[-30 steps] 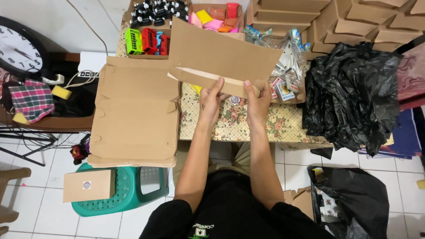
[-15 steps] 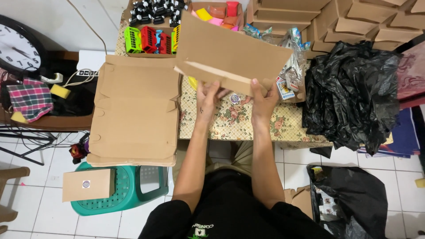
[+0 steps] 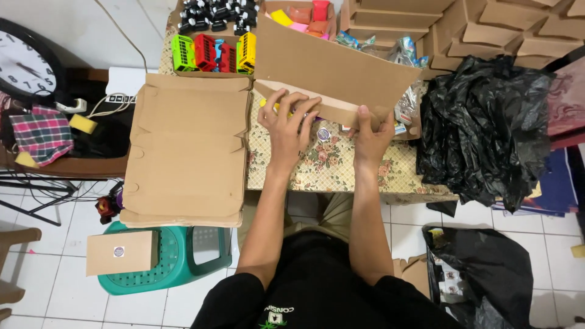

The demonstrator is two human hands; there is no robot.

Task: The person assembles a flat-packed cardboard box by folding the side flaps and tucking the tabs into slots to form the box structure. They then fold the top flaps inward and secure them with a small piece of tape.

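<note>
Hands (image 3: 329, 122) shifted left w/ cardboard flap (image 3: 329, 67) above.

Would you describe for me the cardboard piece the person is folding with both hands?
The cardboard piece is plain brown, flat-cut corrugated board, partly folded: a large panel tilts up and away over the floral-clothed table, with a narrow flap bent toward the person along its lower edge. The left hand presses that flap with spread fingers; the right hand grips its right end.
</note>
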